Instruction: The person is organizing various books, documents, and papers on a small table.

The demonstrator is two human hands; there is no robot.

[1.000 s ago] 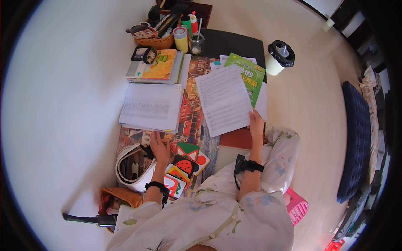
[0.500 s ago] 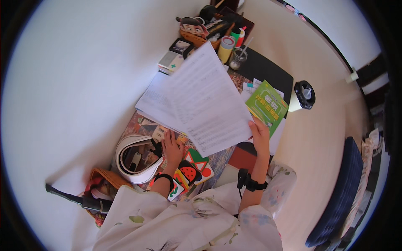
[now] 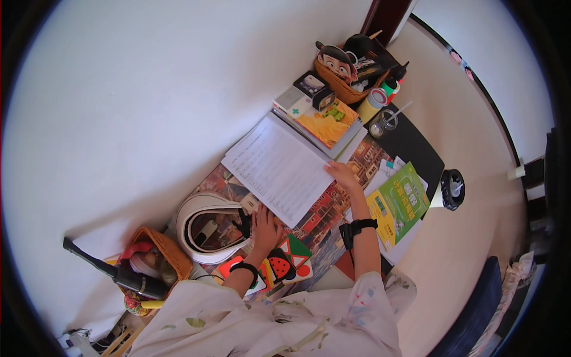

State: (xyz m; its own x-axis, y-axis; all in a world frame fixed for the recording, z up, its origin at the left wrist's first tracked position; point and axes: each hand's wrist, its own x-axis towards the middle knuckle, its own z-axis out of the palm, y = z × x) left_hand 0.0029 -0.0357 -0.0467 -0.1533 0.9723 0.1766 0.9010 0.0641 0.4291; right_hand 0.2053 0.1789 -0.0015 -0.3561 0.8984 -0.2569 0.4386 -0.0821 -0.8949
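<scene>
A stack of printed white sheets lies on the patterned desk mat near the wall. My right hand pinches the right edge of the top sheet, fingers closed on it. Just below the sheets' near corner, my left hand rests flat on the mat with its fingers stretched out and nothing in them. A white ring-shaped band with a dark lining sits left of that hand. Colourful picture cards lie beside my left wrist, one with a watermelon shape. Each wrist wears a black strap.
At the back stand a wicker basket with a cartoon cutout, an orange-covered book, a yellow bottle and a glass jar with a straw. A green workbook lies right, near a bin. Another basket stands lower left.
The raised sheet has come down onto the stack, with my right hand still on its edge. The book and console-like box behind it now show. The view has shifted.
</scene>
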